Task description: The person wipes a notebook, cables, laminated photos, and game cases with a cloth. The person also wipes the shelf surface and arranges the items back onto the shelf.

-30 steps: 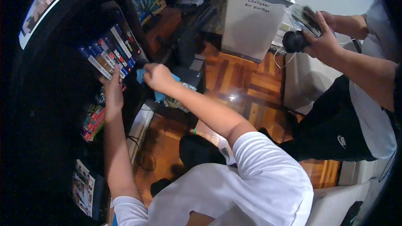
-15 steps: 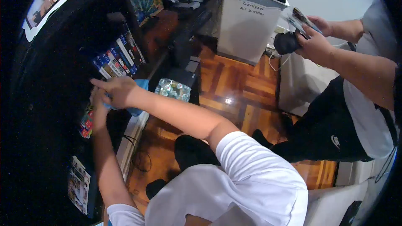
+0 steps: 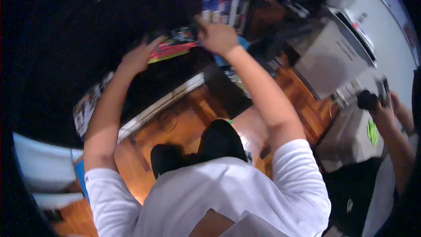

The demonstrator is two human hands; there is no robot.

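Note:
A row of red-edged game cases [image 3: 175, 51] lies on the dark cabinet, between my two hands. My left hand [image 3: 137, 59] is at the row's left end, thumb stretched towards the cases and fingers apart, partly smeared by motion. At the right end is my right hand [image 3: 219, 38], its index finger extended up and left; its other fingers are partly hidden. Whether either hand presses on the cases I cannot tell. Blue and white game cases [image 3: 221, 9] stand just beyond my right hand. Something blue [image 3: 242, 44] shows behind my right wrist.
A photo sheet [image 3: 90, 105] lies by my left forearm. Beyond my right arm stand a white air purifier [image 3: 333, 59] and a pale seat [image 3: 351, 142]. At the far right another person's hand [image 3: 383, 112] holds a dark object [image 3: 367, 100]. Below is the wooden floor [image 3: 184, 118].
My hands, together over the cabinet before, have moved apart to either end of the red-edged cases. The view has turned, shifting the cabinet and purifier to the right.

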